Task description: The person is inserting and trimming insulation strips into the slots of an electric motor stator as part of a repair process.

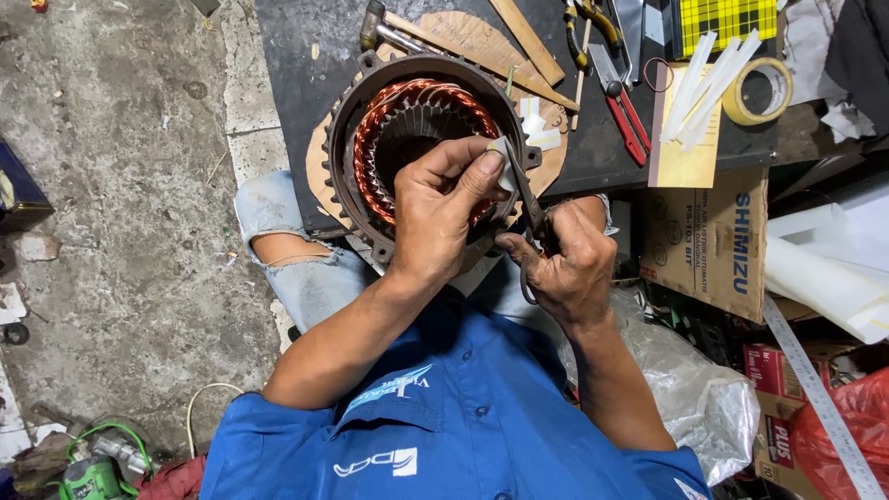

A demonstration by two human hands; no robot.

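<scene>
While the motor stator [421, 153] rests on the dark counter [296, 65] against the person's knees, the left hand [443, 208] pinches a small white paper slip [505, 162] over its copper windings. The right hand [569, 264] is closed around scissors [530, 218], blades angled at the slip, apparently so the held paper stays taut for trimming.

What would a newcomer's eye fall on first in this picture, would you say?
Likely the motor stator at top centre, its copper windings bright inside the dark toothed housing. Just below, the left hand pinches a small white paper strip at the rim while the right hand works scissors beside it.
</scene>
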